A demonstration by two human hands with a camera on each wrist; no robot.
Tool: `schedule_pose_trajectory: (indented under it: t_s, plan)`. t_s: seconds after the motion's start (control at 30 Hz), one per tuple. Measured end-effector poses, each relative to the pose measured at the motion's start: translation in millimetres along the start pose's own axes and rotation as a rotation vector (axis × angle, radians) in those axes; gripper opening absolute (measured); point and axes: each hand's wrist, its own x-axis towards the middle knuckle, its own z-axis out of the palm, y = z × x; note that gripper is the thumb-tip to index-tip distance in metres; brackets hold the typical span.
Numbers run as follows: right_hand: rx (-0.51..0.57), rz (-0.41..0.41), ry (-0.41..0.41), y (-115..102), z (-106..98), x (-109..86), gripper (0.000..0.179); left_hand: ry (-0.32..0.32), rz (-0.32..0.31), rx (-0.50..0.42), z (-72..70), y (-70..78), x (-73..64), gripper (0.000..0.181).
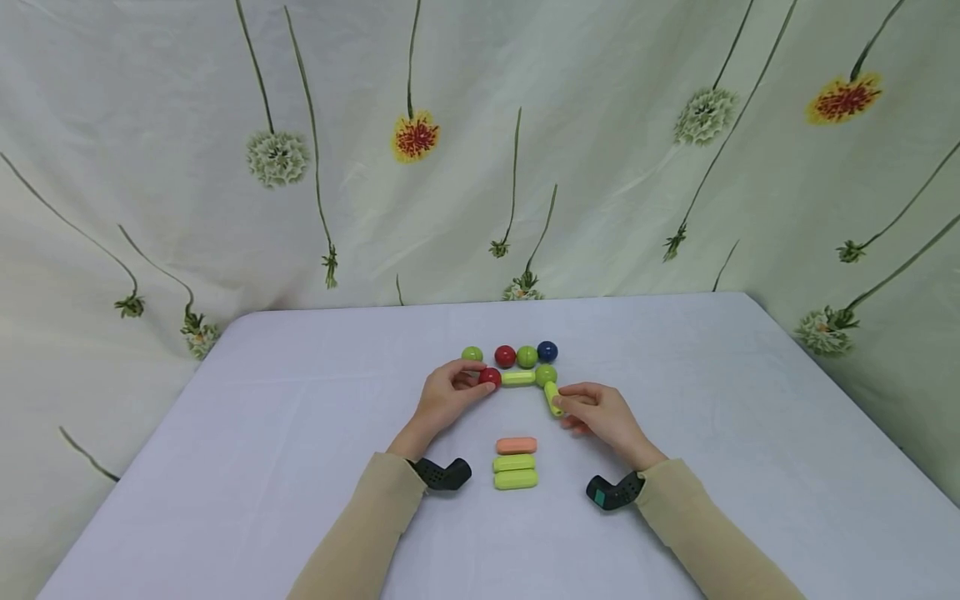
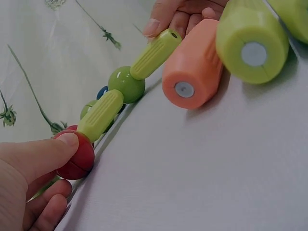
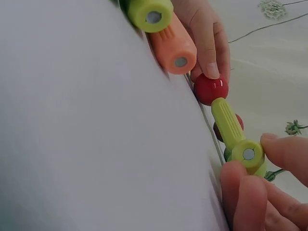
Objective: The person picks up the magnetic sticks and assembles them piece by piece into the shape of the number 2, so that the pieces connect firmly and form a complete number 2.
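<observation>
In the head view my left hand (image 1: 447,393) pinches a red ball (image 1: 490,377) between thumb and fingers. A yellow-green magnetic rod (image 1: 518,378) runs from that ball to a green ball (image 1: 546,375). From the green ball a second yellow-green rod (image 1: 552,398) points toward me, and my right hand (image 1: 600,412) pinches its near end. The left wrist view shows this chain joined end to end, with the thumb on the red ball (image 2: 79,156). In the right wrist view the held rod's silver end (image 3: 248,154) faces the camera between thumb and fingers.
Behind the chain stand a green ball (image 1: 472,354), a red ball (image 1: 505,357), another green ball (image 1: 527,357) and a dark blue ball (image 1: 547,351). Nearer me lie an orange rod (image 1: 517,445) and two yellow-green rods (image 1: 515,479) side by side on the white-covered table (image 1: 300,417).
</observation>
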Motion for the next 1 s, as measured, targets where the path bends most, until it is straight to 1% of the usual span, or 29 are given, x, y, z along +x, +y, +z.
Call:
schedule_pose_trajectory:
  t_s: [0.13, 0.2, 0.27, 0.37, 0.43, 0.47, 0.53, 0.7, 0.77, 0.87, 0.93, 1.0]
  plan:
    - [0.002, -0.004, -0.011, 0.2, -1.2, 0.5, 0.042, 0.028, 0.003, -0.007, 1.1, 0.9, -0.3, 0.034]
    - [0.002, -0.006, -0.018, 0.1, -1.9, 0.4, 0.042, 0.067, 0.024, -0.005, 1.7, 0.7, -0.2, 0.032]
    - [0.003, -0.01, -0.026, 0.2, -2.6, 0.5, 0.042, 0.141, 0.074, 0.004, 2.1, -0.6, 1.1, 0.029]
    - [0.005, -0.017, -0.035, 0.3, -3.2, 0.7, 0.041, 0.286, 0.119, 0.034, 1.8, -1.8, 3.4, 0.024]
    - [0.006, -0.019, -0.041, 0.1, -3.4, 0.9, 0.041, 0.355, 0.122, 0.052, 1.3, -2.6, 5.8, 0.024]
    - [0.006, -0.02, -0.043, -0.1, -3.5, 1.1, 0.041, 0.371, 0.107, 0.063, 1.0, -3.0, 7.1, 0.025]
    - [0.007, -0.019, -0.044, -0.3, -3.4, 1.2, 0.041, 0.368, 0.078, 0.084, 0.7, -3.2, 8.8, 0.03]
    - [0.009, -0.013, -0.036, -0.3, -2.7, 2.1, 0.04, 0.289, 0.018, 0.162, 0.6, -4.6, 14.1, 0.039]
    - [0.013, -0.011, -0.036, 0.4, -2.6, 2.8, 0.04, 0.265, 0.012, 0.194, 0.5, -5.3, 16.0, 0.039]
    - [0.017, -0.009, -0.039, 1.3, -2.3, 3.2, 0.041, 0.233, 0.022, 0.221, -0.2, -6.6, 18.2, 0.038]
    - [0.018, -0.011, -0.04, 1.5, -2.1, 3.4, 0.04, 0.218, 0.028, 0.225, -0.6, -6.8, 18.8, 0.036]
    - [0.013, -0.012, -0.038, 1.3, -1.6, 2.9, 0.04, 0.219, 0.031, 0.221, -0.7, -7.4, 18.9, 0.036]
